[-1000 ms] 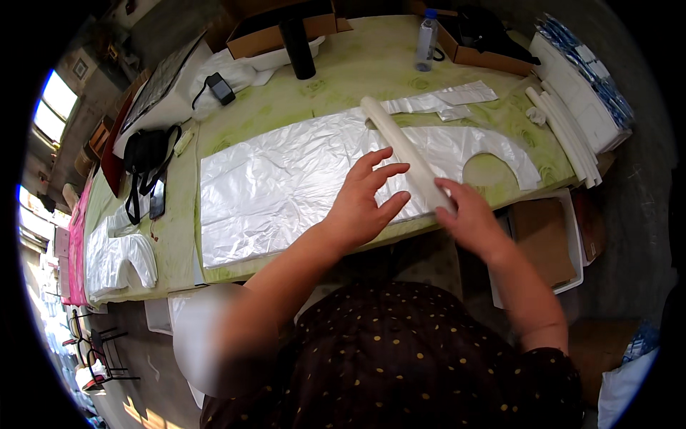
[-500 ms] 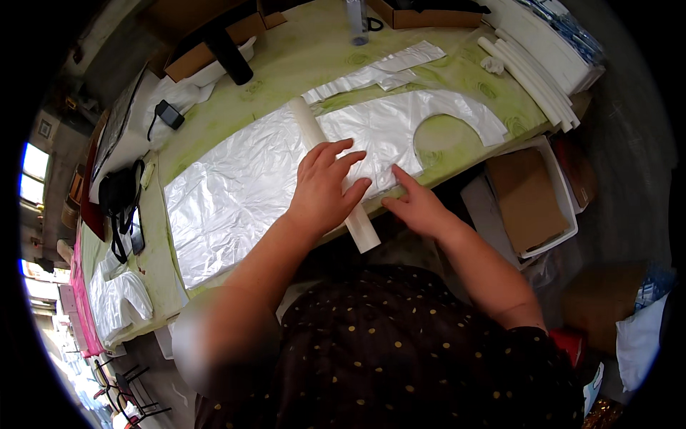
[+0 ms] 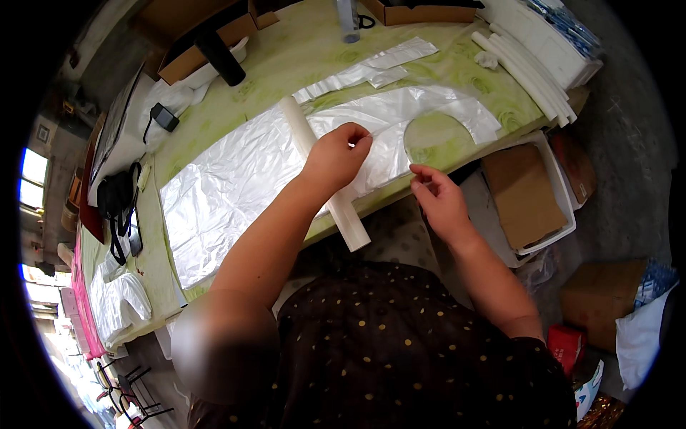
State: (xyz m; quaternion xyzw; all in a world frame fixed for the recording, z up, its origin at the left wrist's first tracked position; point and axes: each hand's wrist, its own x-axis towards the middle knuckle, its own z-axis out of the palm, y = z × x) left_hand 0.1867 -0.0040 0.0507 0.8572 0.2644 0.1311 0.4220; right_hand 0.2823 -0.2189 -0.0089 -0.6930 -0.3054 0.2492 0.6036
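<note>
Tube (image 3: 349, 223) partly hidden by left forearm (image 3: 266, 225), bottle (image 3: 348, 25) cropped above.

The translucent white sheet (image 3: 225, 182) looks like thin plastic film, glossy and finely crinkled, while the pale bar (image 3: 348, 222) looks smooth with a soft sheen. The green table cover (image 3: 296, 50) is smooth and faintly shiny, the upright bottle (image 3: 348, 21) clear plastic, the black cylinder (image 3: 219, 61) mostly matt. Matt brown cardboard (image 3: 525, 189) sits in a smooth white plastic bin (image 3: 569, 214).
</note>
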